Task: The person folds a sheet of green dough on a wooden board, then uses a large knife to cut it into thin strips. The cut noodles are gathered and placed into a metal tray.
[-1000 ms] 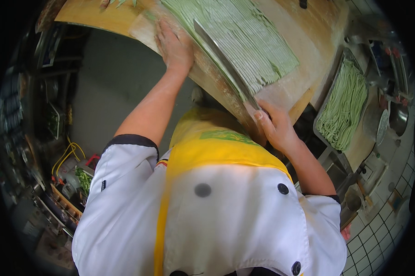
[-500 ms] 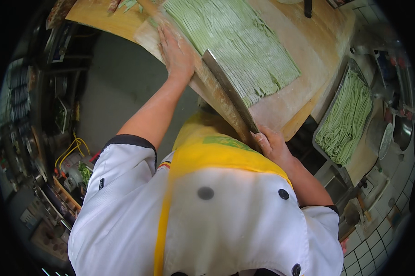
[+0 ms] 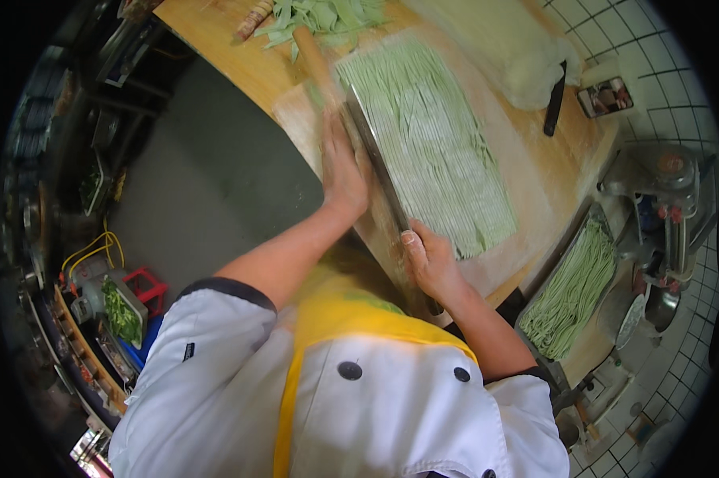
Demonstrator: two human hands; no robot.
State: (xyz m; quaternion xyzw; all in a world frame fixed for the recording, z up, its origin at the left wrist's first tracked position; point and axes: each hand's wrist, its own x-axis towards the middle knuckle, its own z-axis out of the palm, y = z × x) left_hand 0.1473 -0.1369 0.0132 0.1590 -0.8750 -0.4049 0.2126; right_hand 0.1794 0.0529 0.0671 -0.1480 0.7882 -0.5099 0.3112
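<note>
In the head view, centre frame, the right hand (image 3: 429, 259) is wrapped tight round the handle of a long noodle knife (image 3: 375, 163) while the left hand (image 3: 342, 171) lies flat beside its blade, steadying it at the edge of the folded green dough sheet (image 3: 431, 143) on the floured wooden board (image 3: 535, 183).

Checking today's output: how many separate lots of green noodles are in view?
3: cut noodles on the floured board beside the long blade; a batch in the tray at right; wide green strips at the table's far end. More may be out of view.
</note>
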